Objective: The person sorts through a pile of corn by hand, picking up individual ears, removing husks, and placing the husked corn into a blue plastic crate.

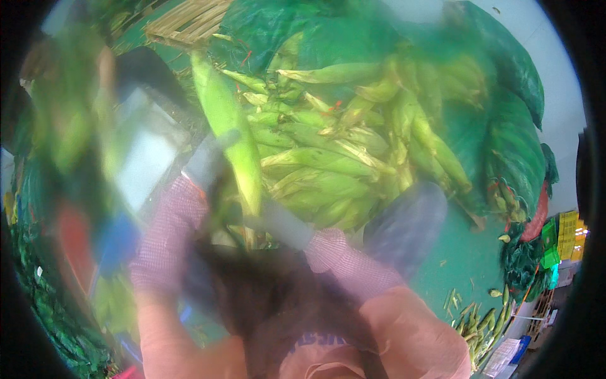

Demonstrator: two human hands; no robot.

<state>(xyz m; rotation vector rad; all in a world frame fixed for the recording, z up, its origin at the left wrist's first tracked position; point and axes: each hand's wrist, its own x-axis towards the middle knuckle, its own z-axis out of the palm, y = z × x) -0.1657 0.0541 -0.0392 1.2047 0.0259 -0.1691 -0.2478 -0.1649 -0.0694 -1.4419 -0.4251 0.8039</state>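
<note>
A long ear of corn (229, 123) in its green husk stands slantwise before me. My left hand (208, 158), in a pale grey glove, grips the ear around its middle, with a thumb across the husk. At the lower, stalk end is my right hand (286, 225), also gloved and closed around that end; its fingers are blurred. Checked purple sleeve covers reach over both forearms. Just beyond the hands lies a heap of unhusked corn ears (326, 166).
Green mesh sacks (516, 142) stand behind and right of the heap. A wooden pallet (189, 21) is at the far left, and a blurred white, box-like object (144, 161) is left of my hands. Loose husk pieces (483, 322) lie on the green floor (440, 270) at lower right.
</note>
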